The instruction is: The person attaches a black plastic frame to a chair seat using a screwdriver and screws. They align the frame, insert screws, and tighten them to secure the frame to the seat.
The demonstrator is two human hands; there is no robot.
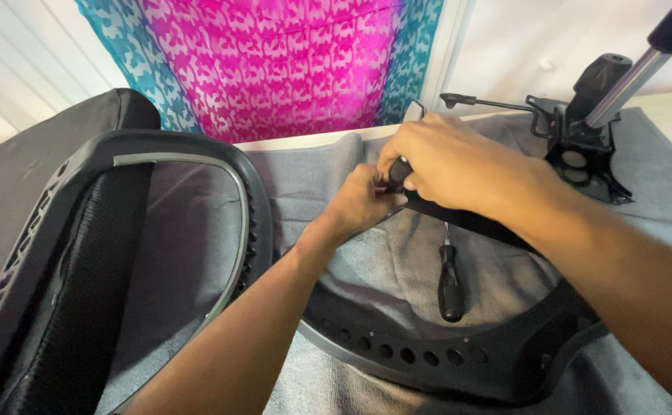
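Nearest me lies a curved black chair frame [397, 355] with a row of holes, on grey cloth [328, 177] over the bench. A black-handled screwdriver [450, 286] lies just beyond it. Further off, my left hand [360, 204] pinches a small part I cannot make out, while my right hand [447, 161] wraps a black handle [399, 172]. Beyond stands the chair's tilt mechanism [582, 138].

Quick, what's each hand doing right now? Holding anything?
Left hand: closed, pinching something small at the black chair part; what it grips cannot be told.
Right hand: closed around a black tool handle.
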